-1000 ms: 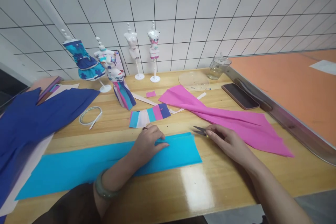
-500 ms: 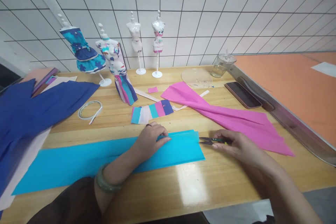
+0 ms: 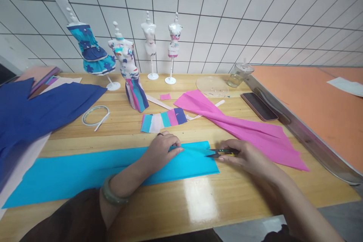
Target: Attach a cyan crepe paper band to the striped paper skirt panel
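A long folded length of turquoise crepe paper [image 3: 195,166] lies across the front of the wooden table. My left hand [image 3: 163,149] rests on it, thumb and fingers pinching its upper layer near the right end; a ring and a green bangle are on this arm. In my right hand [image 3: 241,153] is a pair of small black scissors [image 3: 217,152], gripped by the handles. Their blades are apart and reach over the paper's right end, where a narrow strip of the upper layer rises toward them. My fingers partly hide the handles.
Behind my hands lie a striped strip [image 3: 164,120], pink crepe paper [image 3: 241,124] and a tape roll [image 3: 95,116]. Several small mannequins [image 3: 150,39] stand by the tiled wall. A phone [image 3: 258,106] and a glass cup [image 3: 239,73] sit right; dark blue material [image 3: 53,113] lies left.
The scissors have moved left, from beside the paper's right edge to over it. The paper strip there is now lifted and narrowed. My left hand stays at the same spot on the paper.
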Demonstrator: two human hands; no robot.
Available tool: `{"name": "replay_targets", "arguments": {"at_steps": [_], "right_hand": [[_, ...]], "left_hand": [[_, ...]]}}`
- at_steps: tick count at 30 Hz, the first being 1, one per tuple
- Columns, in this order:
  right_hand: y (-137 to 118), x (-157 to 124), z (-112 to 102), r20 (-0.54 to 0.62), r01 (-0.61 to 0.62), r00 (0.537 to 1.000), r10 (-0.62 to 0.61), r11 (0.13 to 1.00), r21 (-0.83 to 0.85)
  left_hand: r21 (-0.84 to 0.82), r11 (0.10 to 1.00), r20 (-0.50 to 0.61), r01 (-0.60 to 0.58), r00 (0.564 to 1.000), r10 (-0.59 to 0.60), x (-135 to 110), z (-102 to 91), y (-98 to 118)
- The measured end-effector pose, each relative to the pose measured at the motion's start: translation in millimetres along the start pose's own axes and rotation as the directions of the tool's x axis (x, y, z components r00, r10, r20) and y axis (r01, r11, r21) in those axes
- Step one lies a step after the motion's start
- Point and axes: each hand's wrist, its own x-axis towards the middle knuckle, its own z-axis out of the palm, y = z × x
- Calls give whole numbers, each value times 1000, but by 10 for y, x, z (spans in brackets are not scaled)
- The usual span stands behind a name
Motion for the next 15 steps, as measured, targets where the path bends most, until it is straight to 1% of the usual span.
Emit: {"name": "replay_targets", "arguments": {"at_steps": [5, 8, 11, 15], "right_hand": [[100, -18, -60, -27, 9, 1000, -11, 997, -74], [124, -25, -96, -44, 1, 999, -5, 996, -86], [92, -8, -100, -42, 9, 999, -12, 997, -82], [13, 34, -66, 5, 33, 999, -33, 997, -65]], "left_hand": [[-7, 1000, -13, -5, 1000, 4, -2, 3, -2], [-7, 1000, -23, -15, 1000, 15, 1, 10, -7], [-6, 1000, -31, -20, 999, 20, 6, 16, -11], [-6, 1000, -22, 0, 1000, 0, 10, 11, -3]]}}
